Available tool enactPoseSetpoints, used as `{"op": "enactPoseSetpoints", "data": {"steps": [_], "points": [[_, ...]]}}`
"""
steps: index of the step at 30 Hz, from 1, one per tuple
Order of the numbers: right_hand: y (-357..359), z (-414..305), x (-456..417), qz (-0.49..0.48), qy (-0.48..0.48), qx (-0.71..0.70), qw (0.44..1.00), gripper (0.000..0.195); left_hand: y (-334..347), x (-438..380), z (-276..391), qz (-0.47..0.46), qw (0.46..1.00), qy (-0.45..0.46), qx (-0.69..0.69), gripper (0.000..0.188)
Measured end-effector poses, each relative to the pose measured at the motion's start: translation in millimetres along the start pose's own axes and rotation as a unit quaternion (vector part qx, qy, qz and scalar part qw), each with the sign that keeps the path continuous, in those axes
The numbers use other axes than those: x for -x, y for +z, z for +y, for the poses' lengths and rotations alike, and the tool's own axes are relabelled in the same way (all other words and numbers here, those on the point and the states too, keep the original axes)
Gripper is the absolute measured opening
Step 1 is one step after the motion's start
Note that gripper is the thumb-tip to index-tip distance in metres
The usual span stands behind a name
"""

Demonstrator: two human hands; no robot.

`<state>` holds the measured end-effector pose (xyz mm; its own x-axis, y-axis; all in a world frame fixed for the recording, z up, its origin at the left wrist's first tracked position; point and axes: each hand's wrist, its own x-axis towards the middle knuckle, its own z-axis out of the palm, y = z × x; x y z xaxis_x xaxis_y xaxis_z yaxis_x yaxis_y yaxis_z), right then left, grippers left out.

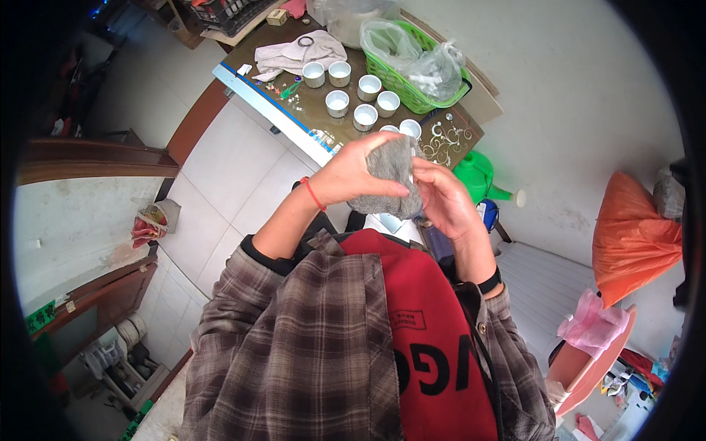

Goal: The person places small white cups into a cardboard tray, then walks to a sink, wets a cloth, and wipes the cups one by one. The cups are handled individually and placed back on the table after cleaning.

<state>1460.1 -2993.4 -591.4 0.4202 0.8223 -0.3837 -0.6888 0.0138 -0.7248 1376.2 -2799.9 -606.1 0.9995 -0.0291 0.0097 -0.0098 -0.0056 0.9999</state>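
A grey cloth is bunched in front of my chest, close to the table's near end. My left hand grips it from the left, thumb across its front and fingers over its top. On the other side, my right hand has its fingertips at the cloth's right edge, where a thin white rim shows. What the cloth wraps is mostly hidden. Past my hands, several small white-lined cups stand on the dark patterned table. A pale crumpled cloth lies behind them with a black ring on it.
A green plastic basket with clear bags stands at the table's right edge against the wall. Beyond the near corner is a green watering can. An orange bag and a pink bin are at right.
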Motion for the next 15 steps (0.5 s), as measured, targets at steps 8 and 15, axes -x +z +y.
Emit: {"op": "enactPoseSetpoints", "data": {"steps": [8, 15], "points": [[3, -18, 14, -0.122, -0.209, 0.501, 0.831, 0.037, -1, 9, -5, 0.000, 0.949, -0.084, 0.303, 0.063], [10, -28, 22, -0.148, -0.236, 0.543, 0.792, 0.043, -7, 13, -7, -0.041, 0.928, -0.105, 0.356, 0.066]]}}
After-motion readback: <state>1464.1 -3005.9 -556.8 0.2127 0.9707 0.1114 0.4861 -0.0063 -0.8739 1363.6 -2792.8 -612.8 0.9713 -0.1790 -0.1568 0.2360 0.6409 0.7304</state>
